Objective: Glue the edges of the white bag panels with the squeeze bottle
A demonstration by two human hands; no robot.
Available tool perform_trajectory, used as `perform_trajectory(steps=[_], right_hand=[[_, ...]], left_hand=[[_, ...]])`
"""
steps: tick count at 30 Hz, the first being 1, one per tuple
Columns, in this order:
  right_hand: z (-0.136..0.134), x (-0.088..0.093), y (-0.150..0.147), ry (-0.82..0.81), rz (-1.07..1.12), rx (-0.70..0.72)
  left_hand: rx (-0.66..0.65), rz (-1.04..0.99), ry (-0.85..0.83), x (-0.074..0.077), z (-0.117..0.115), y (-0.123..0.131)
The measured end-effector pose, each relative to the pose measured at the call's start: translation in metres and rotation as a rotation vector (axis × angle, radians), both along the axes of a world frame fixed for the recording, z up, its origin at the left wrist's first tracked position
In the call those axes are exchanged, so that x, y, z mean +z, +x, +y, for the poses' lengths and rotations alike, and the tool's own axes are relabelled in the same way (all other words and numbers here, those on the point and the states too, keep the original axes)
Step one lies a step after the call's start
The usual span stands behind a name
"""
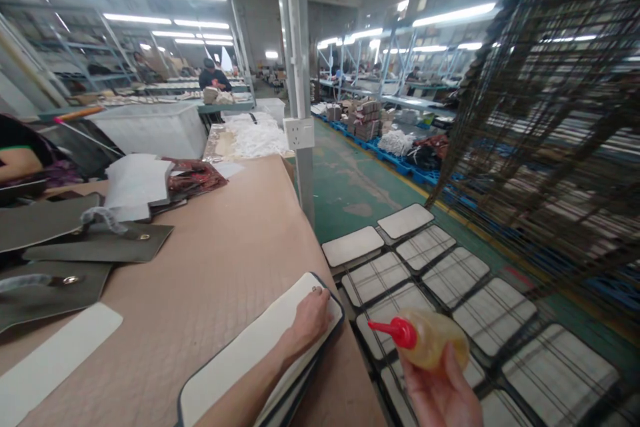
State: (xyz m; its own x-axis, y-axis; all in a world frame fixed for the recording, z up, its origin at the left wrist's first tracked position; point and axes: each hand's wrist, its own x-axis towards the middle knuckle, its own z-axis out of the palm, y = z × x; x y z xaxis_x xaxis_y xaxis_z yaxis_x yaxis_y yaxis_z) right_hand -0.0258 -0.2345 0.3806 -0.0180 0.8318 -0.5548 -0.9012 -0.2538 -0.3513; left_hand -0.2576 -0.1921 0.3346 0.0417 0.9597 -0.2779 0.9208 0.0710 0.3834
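Note:
A stack of long cream panels with dark edges and rounded corners lies at the front right of the brown-covered table. My left hand is on the top panel near its far end, fingers curled in at its right edge; the fingertips are partly hidden. A small ring-like spot shows by the knuckles. My right hand is closed around a clear squeeze bottle of yellowish liquid. Its red nozzle points left, and the bottle is tilted on its side above the wire rack.
Pale panels lie on a wire rack right of the table. More wire racks stand tilted above it. Dark panels with handles and white sheets lie at left. A post rises beyond the table. Co-workers sit farther off.

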Motion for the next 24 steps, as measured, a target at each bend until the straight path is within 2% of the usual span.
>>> perform_trajectory(steps=[6,9,12,14,15,17,19,21,24], right_hand=[[0.004,0.005,-0.005,-0.082,0.104,-0.104],[0.006,0.009,-0.006,-0.095,0.119,-0.119],[0.008,0.011,-0.006,-0.094,0.128,-0.120],[0.010,0.011,-0.005,-0.099,0.133,-0.112],[0.010,0.011,-0.004,-0.103,0.132,-0.106],[0.011,0.010,-0.001,-0.108,0.120,-0.108],[0.012,0.008,0.001,-0.116,0.112,-0.123],[0.013,0.005,0.002,-0.134,0.110,-0.129],[0.014,0.002,0.005,-0.144,0.116,-0.114]], left_hand=[[-0.001,0.037,-0.017,-0.003,-0.001,0.003],[0.018,-0.112,0.068,-0.007,-0.003,-0.007],[0.140,-0.283,0.286,-0.010,-0.010,-0.036],[0.280,-0.253,0.431,-0.013,-0.019,-0.066],[0.346,-0.216,0.448,-0.015,-0.026,-0.083],[0.471,-0.177,0.332,-0.020,-0.040,-0.115],[0.510,-0.252,0.077,-0.027,-0.053,-0.142],[0.459,-0.359,-0.137,-0.031,-0.064,-0.159],[0.320,-0.475,-0.276,-0.030,-0.069,-0.170]])
